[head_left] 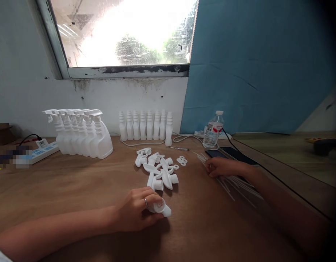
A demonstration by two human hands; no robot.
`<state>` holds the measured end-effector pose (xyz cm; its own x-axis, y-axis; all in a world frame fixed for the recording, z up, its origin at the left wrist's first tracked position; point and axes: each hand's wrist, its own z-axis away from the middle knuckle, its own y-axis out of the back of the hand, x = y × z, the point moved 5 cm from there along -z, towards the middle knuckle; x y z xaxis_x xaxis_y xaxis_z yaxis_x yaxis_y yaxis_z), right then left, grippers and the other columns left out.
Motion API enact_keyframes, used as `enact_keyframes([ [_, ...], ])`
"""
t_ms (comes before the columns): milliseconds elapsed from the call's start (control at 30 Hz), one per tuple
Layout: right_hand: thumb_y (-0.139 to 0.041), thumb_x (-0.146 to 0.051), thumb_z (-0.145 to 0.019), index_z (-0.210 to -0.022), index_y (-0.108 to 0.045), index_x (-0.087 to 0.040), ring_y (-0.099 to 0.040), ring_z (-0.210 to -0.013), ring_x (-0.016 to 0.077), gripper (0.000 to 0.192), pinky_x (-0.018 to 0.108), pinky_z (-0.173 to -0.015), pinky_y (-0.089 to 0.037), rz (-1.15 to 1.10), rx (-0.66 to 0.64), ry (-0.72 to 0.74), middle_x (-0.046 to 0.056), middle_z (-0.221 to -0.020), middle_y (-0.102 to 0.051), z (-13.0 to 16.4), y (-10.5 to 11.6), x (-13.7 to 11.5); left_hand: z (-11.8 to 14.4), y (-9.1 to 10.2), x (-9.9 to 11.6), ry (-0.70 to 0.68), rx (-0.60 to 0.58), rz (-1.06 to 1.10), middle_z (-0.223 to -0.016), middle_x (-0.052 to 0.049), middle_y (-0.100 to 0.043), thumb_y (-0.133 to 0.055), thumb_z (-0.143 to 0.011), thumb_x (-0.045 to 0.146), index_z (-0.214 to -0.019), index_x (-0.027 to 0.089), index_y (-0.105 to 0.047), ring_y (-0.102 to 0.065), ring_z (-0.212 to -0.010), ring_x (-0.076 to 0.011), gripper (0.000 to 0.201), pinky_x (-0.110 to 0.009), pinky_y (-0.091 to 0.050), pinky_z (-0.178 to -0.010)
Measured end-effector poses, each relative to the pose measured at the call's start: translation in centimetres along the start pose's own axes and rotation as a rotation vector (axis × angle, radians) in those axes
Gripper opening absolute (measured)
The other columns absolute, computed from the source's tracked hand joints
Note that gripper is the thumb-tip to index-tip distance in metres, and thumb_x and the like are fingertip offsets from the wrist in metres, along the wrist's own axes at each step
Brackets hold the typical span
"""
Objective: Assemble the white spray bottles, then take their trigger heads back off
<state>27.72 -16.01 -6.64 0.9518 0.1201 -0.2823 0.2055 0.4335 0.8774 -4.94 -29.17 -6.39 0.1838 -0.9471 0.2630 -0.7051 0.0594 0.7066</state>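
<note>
My left hand (pixel 142 209), with a ring on one finger, is closed around a white trigger spray head (pixel 160 206), its round collar facing up. Just beyond it lies a pile of loose white spray heads (pixel 168 179) on the wooden table. Small flat white rings (pixel 182 160) rest to the right of that pile. Over on the right, my right hand (pixel 218 167) pinches at a bundle of thin white tubes (pixel 238 185) spread on the table. How many tubes are between its fingers is hidden.
White bottles with spray heads fitted (pixel 86 136) stand in a row at the back left. Slim bottles without heads (pixel 150 127) line the wall. A water bottle (pixel 213 131), dark phones (pixel 236 154), a metal tool (pixel 178 148), cables and a power strip (pixel 44 152) are also around.
</note>
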Motion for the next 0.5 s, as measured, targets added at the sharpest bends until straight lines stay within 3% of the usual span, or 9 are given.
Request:
enact_keyframes([
  [200, -0.056, -0.017, -0.063, -0.081, -0.053, -0.016, -0.060, -0.055, 0.0139, 0.018, 0.022, -0.054, -0.041, -0.009, 0.012, -0.002, 0.000, -0.065, -0.060, 0.0, 0.0, -0.6, 0.4, -0.1, -0.9, 0.121, -0.018, -0.031, -0.084, -0.006, -0.064, -0.062, -0.085, 0.025, -0.103, 0.017, -0.054, -0.058, -0.071, -0.0143, 0.021, -0.023, -0.046, -0.066],
  [300, -0.058, -0.023, -0.065, -0.069, -0.052, -0.015, -0.055, -0.050, 0.0138, 0.010, 0.023, -0.052, -0.039, 0.018, 0.013, -0.058, 0.001, -0.056, -0.057, 0.5, 0.1, -0.5, 0.4, 0.0, -0.8, 0.103, -0.032, -0.033, -0.085, -0.005, -0.064, -0.062, -0.084, 0.022, -0.106, 0.019, -0.052, -0.057, -0.073, -0.0156, 0.024, -0.025, -0.045, -0.068],
  [500, -0.056, -0.026, -0.068, -0.053, -0.050, -0.014, -0.049, -0.044, 0.0103, 0.020, 0.022, -0.047, -0.034, 0.020, -0.078, -0.139, 0.004, -0.053, -0.058, 1.5, 0.0, -1.1, 0.1, 0.2, -0.3, 0.086, -0.075, 0.030, -0.089, -0.007, -0.063, -0.058, -0.082, 0.013, -0.112, 0.019, -0.047, -0.054, -0.077, -0.0175, 0.032, -0.028, -0.044, -0.070],
])
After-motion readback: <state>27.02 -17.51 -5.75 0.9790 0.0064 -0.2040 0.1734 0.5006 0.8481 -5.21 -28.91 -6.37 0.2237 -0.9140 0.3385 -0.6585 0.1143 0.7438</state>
